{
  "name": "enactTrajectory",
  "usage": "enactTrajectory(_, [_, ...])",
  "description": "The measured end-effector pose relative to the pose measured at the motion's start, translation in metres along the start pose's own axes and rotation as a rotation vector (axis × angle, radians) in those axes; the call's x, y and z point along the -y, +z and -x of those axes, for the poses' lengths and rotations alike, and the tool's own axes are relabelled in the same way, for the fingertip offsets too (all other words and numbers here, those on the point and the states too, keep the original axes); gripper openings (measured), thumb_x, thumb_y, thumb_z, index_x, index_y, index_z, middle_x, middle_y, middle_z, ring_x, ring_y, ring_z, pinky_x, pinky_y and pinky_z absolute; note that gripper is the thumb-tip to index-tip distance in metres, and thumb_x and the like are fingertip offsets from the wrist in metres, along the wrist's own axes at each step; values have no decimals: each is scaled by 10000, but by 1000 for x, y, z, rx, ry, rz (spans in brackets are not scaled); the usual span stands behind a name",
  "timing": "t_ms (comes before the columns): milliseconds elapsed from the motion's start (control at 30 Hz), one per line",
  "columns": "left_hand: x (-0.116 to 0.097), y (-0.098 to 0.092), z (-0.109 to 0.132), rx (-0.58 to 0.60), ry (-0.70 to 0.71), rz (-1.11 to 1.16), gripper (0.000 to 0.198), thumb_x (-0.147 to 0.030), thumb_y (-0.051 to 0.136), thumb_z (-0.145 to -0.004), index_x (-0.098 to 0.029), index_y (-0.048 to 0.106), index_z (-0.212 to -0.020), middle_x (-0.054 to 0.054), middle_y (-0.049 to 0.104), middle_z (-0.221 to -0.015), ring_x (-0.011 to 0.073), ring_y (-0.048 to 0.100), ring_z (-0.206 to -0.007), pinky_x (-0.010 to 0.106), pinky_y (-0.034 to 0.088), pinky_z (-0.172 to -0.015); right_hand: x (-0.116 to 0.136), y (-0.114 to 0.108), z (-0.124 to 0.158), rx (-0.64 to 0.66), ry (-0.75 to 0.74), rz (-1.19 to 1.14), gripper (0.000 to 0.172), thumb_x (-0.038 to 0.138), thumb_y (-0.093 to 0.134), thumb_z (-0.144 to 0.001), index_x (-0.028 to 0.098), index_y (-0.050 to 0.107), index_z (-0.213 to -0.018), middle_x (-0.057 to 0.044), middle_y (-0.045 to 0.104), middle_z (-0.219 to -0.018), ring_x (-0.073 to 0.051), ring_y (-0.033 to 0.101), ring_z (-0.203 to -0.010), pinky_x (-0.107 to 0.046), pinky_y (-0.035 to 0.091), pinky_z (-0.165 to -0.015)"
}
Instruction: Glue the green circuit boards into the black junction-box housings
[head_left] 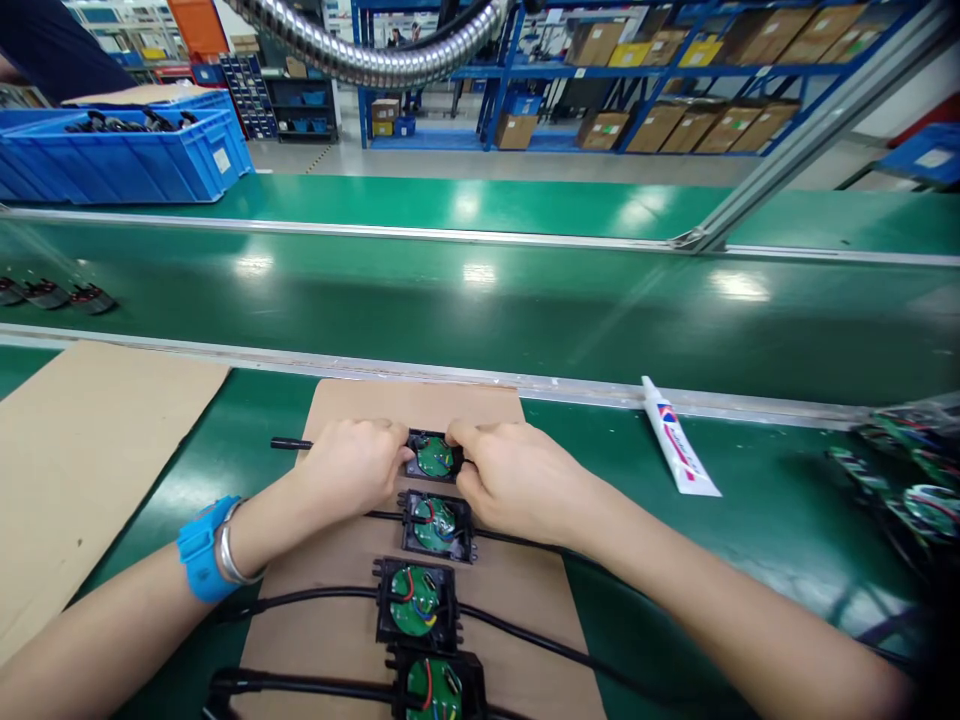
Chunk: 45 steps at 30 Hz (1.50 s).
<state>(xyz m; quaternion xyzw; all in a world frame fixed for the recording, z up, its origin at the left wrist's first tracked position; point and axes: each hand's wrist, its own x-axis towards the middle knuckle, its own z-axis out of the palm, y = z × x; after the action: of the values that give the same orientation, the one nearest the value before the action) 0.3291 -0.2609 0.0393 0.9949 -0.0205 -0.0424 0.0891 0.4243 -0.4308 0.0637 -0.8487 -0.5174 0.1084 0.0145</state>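
Several black housings with round green circuit boards and cables lie in a column on a cardboard sheet (352,400). My left hand (352,465) and my right hand (510,478) both grip the farthest housing (435,457) from either side, fingers curled on its edges. Below it sit a second housing (437,525), a third (415,602) and a fourth (435,688) at the frame's bottom. My left wrist wears a blue band and a metal bangle.
A white glue tube (679,440) lies to the right. A heap of green boards (907,470) sits at the far right. A larger cardboard sheet (82,450) lies left. Beyond runs a green conveyor (480,300) carrying dark parts (49,295); blue crates (127,150) stand far left.
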Motion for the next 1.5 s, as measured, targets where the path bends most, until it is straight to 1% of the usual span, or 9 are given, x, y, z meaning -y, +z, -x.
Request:
enactTrajectory(200, [4,2,0,8,-7,67,210,-213,437,-924,-135,614,-841,108,688,-808,266,659,-720,377,495,-648,3,5,-2,77,-41,-5,272,207,416,-845,180,686,-835,-87,701,-784,-215,639,-680,-299,373,-580])
enactTrajectory(400, [15,4,-1,13,-32,210,158,-201,546,-864,-148,665,-952,83,702,-949,232,641,-872,349,471,-790,4,14,1,73,4,-13,342,202,392,-877,197,708,-1007,-114,675,-837,-220,640,-662,-305,365,-558])
enactTrajectory(533, [20,2,-2,51,-74,305,136,-257,586,-841,-159,681,-850,28,708,-798,170,630,-703,262,453,-634,5,21,5,59,12,-58,363,200,380,-878,175,698,-1051,-122,654,-823,-211,629,-647,-305,360,-550])
enactTrajectory(633, [23,1,-3,79,-77,352,253,-313,536,-878,-167,668,-719,-13,651,-603,126,570,-528,221,389,-483,5,24,7,64,17,-71,376,195,388,-878,175,683,-1110,-123,657,-847,-215,637,-676,-303,374,-568])
enactTrajectory(733, [23,3,-2,29,-54,360,186,-284,556,-876,-175,676,-787,-18,678,-677,117,604,-580,206,438,-517,5,25,7,62,22,-67,385,192,396,-876,193,671,-1145,-123,665,-882,-231,649,-709,-311,386,-589])
enactTrajectory(900, [20,14,3,-144,20,223,139,-171,530,-890,-154,665,-921,54,687,-921,171,633,-864,293,502,-805,6,27,7,47,33,-69,372,201,396,-882,205,681,-1122,-115,667,-877,-238,647,-715,-324,399,-607])
enactTrajectory(1100, [11,25,9,-116,149,-35,217,-62,436,-875,-107,647,-844,104,626,-805,234,591,-787,352,519,-674,7,27,5,59,16,-99,342,178,411,-863,157,703,-1040,-125,658,-845,-221,623,-676,-327,378,-603])
enactTrajectory(1333, [2,17,6,-68,208,-178,216,-29,436,-857,-120,629,-819,89,620,-798,232,595,-768,323,525,-605,10,30,8,32,45,-96,314,195,426,-850,131,721,-937,-138,657,-827,-213,599,-652,-314,316,-565])
enactTrajectory(1500, [4,15,13,-143,128,-174,316,-51,448,-852,-142,616,-1104,78,645,-955,206,623,-843,327,558,-723,11,28,12,27,61,-81,328,204,427,-855,156,718,-998,-127,665,-839,-207,608,-657,-309,334,-585])
